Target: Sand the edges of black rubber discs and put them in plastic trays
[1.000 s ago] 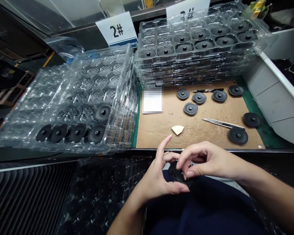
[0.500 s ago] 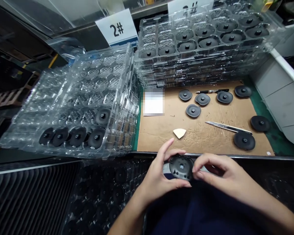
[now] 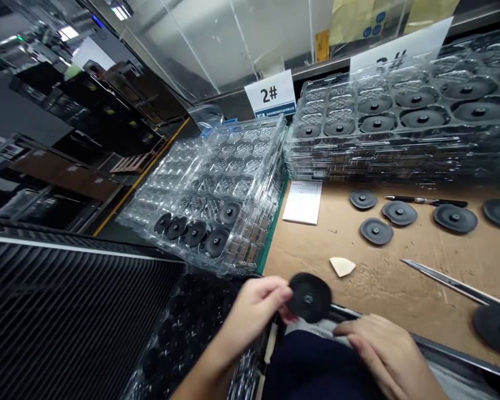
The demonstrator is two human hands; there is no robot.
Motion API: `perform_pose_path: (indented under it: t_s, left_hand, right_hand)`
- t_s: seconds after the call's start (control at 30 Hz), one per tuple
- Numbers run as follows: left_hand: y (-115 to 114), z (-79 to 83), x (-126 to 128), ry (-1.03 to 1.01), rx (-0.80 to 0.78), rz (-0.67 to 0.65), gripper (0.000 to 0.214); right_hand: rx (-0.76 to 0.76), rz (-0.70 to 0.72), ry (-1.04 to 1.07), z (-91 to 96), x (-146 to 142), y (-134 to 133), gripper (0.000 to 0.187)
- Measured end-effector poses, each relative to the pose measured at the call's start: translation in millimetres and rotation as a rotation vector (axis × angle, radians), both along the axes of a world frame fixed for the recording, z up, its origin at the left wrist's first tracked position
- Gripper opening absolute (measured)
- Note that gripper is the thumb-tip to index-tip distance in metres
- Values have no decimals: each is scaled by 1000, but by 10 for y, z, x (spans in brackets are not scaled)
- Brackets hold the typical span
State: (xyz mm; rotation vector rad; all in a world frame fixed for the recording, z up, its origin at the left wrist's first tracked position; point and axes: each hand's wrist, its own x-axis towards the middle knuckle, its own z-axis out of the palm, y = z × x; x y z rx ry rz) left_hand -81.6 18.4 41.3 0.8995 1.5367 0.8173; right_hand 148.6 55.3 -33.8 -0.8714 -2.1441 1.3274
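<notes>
At the front edge of the work surface, the head-worn view is showing the left hand [image 3: 258, 309] grasping a black round disc [image 3: 309, 298] with a central hub. Thumb and fingers are pinching the disc at its left rim, and the disc is being held up just beside the metal edge strip [image 3: 441, 349], clear of the cardboard sheet [image 3: 316, 261]. The right hand [image 3: 381, 350] is lying open, fingers curving downward, near the disc but not touching it, above a dark navy garment [image 3: 316, 366].

On the cardboard sheet, five similar black discs [image 3: 455, 218] are lying flat in a loose group toward the rear, and another disc [image 3: 498, 328] is lying at the right. A black pen [image 3: 425, 200] is resting behind them, a steel craft knife [image 3: 445, 283] is lying at the right, and a pale wedge-shaped piece [image 3: 342, 266] is sitting near the held disc. A white paper slip [image 3: 302, 202] is lying at the rear left corner.

Beyond the sheet, clear plastic trays [image 3: 383, 147] are standing stacked, with discs seated in the top layer. Another clear tray stack [image 3: 216, 189] is standing to the left, with discs occupying its near rows, below a "2#" sign [image 3: 270, 93].
</notes>
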Motion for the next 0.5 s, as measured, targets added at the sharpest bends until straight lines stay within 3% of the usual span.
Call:
perform_pose_path:
  t_s: [0.03,0.13,0.2,0.27,0.33,0.4,0.5]
  left_hand:
    - [11,172,-184,144,50,57,30]
    - [180,586,-872,1115,358,272,21]
    - [393,686,-1361,1486,294,227,30]
    - [621,653,-1768,1527,212,202,34]
    - [796,553,-2013,1512,136,137,34]
    - [868,455,-2071,1495,119,73,35]
    - [776,407,-1934,1495,233,11,42]
  right_hand:
    - [3,-43,-49,-95,32,36,31]
    - [-44,-228,-381,-437,193,211,28]
    - [-72,-258,-550,-621,286,333,22]
    - [-89,-245,-596,-712,325,417,18]
    - [-99,-235,-585,-708,314,451,18]
    - [-111,-244,-578,-637,278,451,21]
    - [-117,-278,-561,-501,222,445,25]
